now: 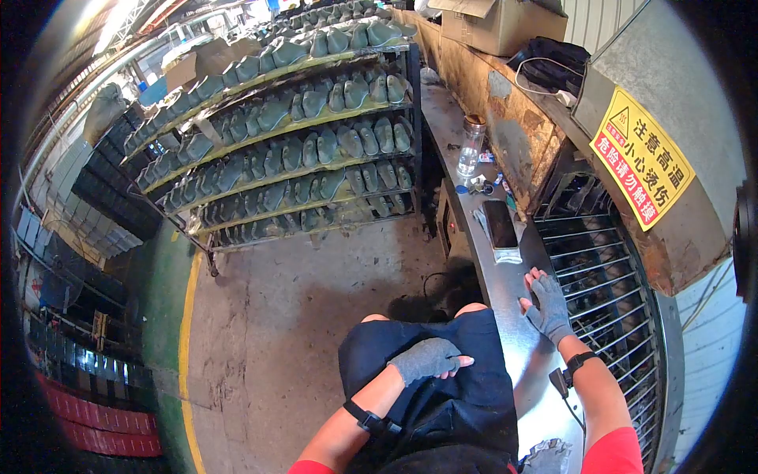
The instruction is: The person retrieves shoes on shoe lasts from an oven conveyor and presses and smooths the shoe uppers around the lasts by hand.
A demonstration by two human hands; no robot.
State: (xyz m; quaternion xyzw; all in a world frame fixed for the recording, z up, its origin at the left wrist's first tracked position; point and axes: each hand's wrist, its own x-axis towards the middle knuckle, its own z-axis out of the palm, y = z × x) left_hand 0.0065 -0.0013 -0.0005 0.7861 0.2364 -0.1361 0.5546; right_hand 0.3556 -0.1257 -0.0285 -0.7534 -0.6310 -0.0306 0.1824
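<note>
My left hand [426, 360], in a grey fingerless glove, rests on the dark shorts [466, 395] over my lap. Its fingers are loosely curled, and I see nothing in them. My right hand [548, 306] wears a matching glove and lies on the metal bench [517, 340], fingers spread, holding nothing. Just beyond it, a dark-screened phone [500, 224] lies on a whitish packet [508, 255]. Beside my right hand runs a rack of metal bars [592, 267]. Another grey glove-like cloth [546, 457] is at the bench's near end.
A shelf rack [414, 126] bearing rows of grey shoe-shaped pieces [316, 148] stands ahead. A clear bottle [470, 148] and small items sit farther along the bench. At right, a metal housing carries a yellow heat-warning sign [643, 158]. A cardboard box [505, 25] stands above.
</note>
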